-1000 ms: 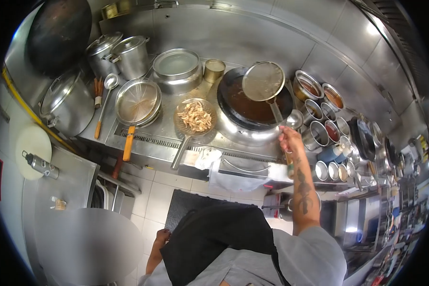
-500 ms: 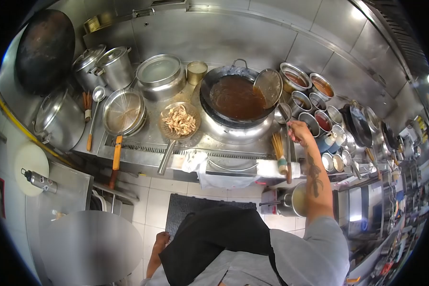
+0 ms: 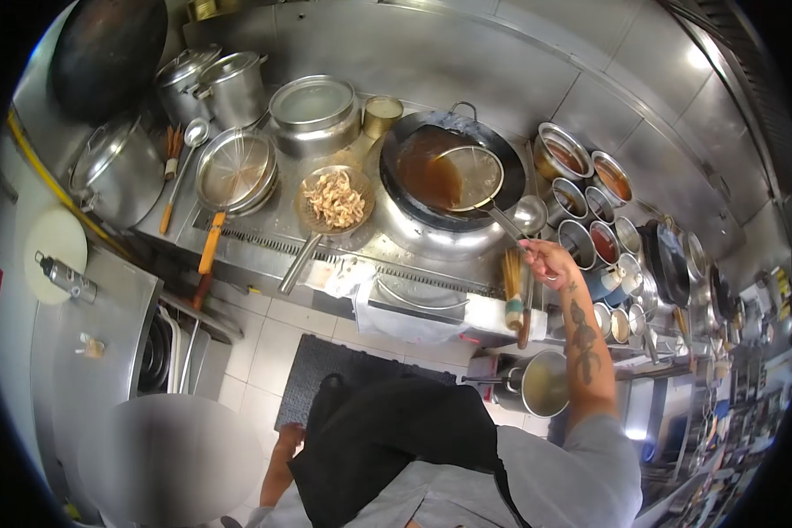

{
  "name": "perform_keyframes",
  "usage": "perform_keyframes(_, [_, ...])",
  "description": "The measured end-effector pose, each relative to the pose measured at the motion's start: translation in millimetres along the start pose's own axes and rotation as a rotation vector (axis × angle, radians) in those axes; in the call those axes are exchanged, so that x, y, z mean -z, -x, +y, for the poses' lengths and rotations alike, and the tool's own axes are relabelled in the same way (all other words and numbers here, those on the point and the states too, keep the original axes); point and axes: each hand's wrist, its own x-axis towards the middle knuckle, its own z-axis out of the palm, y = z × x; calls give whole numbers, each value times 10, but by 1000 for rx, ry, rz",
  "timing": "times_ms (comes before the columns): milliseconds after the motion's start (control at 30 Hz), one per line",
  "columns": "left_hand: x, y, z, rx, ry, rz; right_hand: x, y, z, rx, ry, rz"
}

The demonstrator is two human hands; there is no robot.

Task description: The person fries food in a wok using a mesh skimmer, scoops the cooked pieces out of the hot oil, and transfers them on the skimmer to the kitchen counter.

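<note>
My right hand (image 3: 547, 262) is closed around the handle of a round mesh strainer (image 3: 477, 174). The strainer's bowl lies over the right part of a black wok (image 3: 399, 195), which holds brown liquid (image 3: 424, 167). A steel ladle (image 3: 530, 214) rests just right of the wok, close to my right hand. Below that hand, a bamboo brush (image 3: 512, 286) lies at the counter's front edge. My left hand (image 3: 291, 433) hangs low beside the black apron; its fingers do not show clearly. Left of the wok, a perforated ladle (image 3: 299, 264) holds pale, brownish cooked pieces (image 3: 334, 199).
Several sauce pots (image 3: 575, 242) crowd the right of the wok. At left stand another strainer (image 3: 229, 180), a wide pot (image 3: 317, 132) and lidded pots (image 3: 235, 92). A bucket of liquid (image 3: 544, 385) stands below the counter. A blurred oval covers the lower left.
My right hand has swung the strainer from the wok's right rim leftward over its liquid, with the handle now plainly visible. The whole view has tilted and shifted slightly.
</note>
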Motion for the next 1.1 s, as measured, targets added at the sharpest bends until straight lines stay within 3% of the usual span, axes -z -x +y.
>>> perform_keyframes(33, [232,576,547,-46,131,80,-7,-58,23,-9,9,-9])
perform_keyframes(200, [222,796,617,42,361,199,-212,-367,126,-63,-204,-114])
perform_keyframes(267, [230,592,312,-118,245,36,-314,-560,167,-51,-214,-149])
perform_keyframes(333, [445,742,508,-151,141,-39,-432,-756,200,-21,-284,-202])
perform_keyframes(400, [611,865,691,180,385,77,-566,-957,190,-14,-298,-225])
perform_keyframes(567, [997,295,248,51,468,81,-963,-1286,64,52,-393,-166])
perform_keyframes(633, [1249,161,252,-40,304,54,-1094,-1332,-9,109,-412,-130])
perform_keyframes(767, [1730,226,565,-7,223,171,-1398,-1235,102,188,-365,-28])
perform_keyframes(867, [1917,14,312,-30,148,97,-1624,-1318,215,170,-289,15])
perform_keyframes(967, [2049,-423,-5,26,185,-60,-1776,-1339,89,172,-418,56])
perform_keyframes(1033, [2158,-565,-83,-219,-56,-41,-1951,-1259,-19,225,-375,48])
perform_keyframes(1067, [2185,-586,-101,-212,-51,-39,-2069,-1198,-77,272,-333,38])
perform_keyframes(1100, [2223,-575,-36,-80,169,25,-2201,-1166,-147,316,-277,53])
